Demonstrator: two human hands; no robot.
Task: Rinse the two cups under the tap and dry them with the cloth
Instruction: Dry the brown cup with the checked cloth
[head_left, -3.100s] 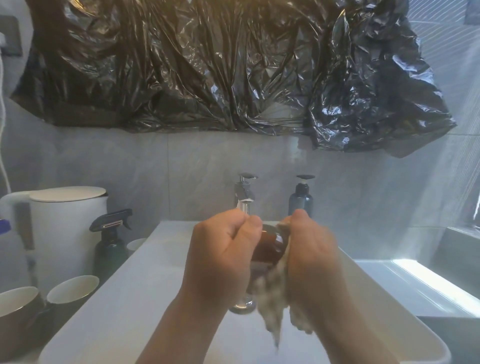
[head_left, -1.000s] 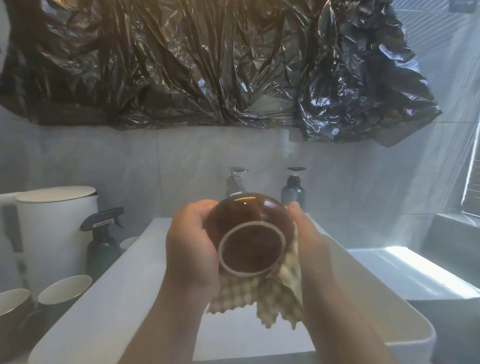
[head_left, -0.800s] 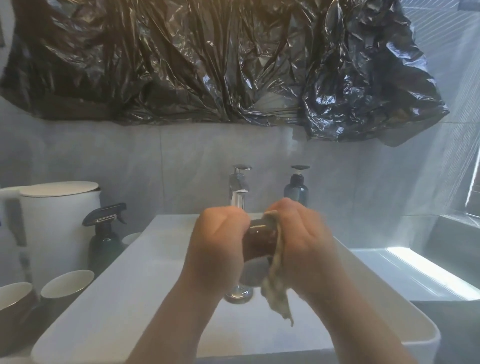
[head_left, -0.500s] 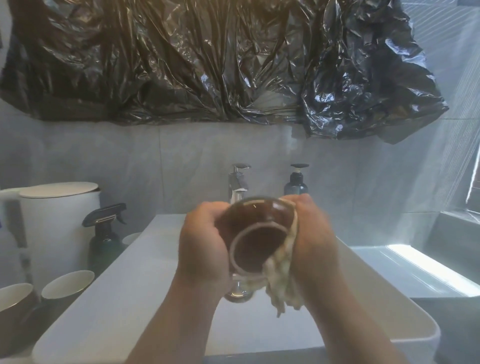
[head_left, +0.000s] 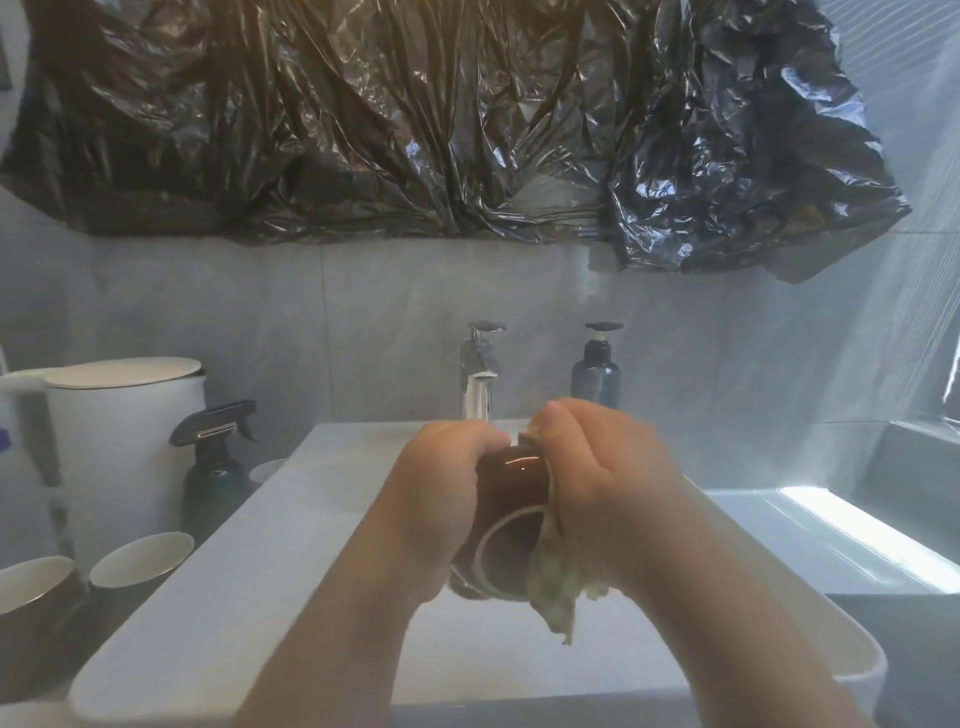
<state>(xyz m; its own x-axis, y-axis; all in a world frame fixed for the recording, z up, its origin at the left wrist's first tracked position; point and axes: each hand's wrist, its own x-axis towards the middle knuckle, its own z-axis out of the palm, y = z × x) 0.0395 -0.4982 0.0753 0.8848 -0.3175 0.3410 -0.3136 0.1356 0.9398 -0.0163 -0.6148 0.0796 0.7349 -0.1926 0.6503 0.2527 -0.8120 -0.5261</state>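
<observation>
Right over the white basin (head_left: 208, 597), in front of the chrome tap (head_left: 478, 374), a person holds a brown cup (head_left: 511, 493) up between both hands. The cup lies tipped on its side, so its pale foot ring faces back toward the person. The left hand (head_left: 441, 499) is curled round the cup's left side, fingers wrapped over the top of it. The right hand (head_left: 613, 493) is closed round a pale checked cloth (head_left: 553, 587) and presses it against the cup's right side. The cloth is bunched between palm and cup, and a loose end hangs down below the wrist into the basin.

Just beside the tap, to its right, stands a dark pump bottle (head_left: 597, 369). Left of the basin there is a dark spray bottle (head_left: 213, 467) and, next to it, a tall white kettle (head_left: 119, 431). Nearer the person on that side, two other cups (head_left: 140, 558) stand upright, close together, with pale insides. A crumpled black plastic sheet (head_left: 415, 119) covers the wall above it all.
</observation>
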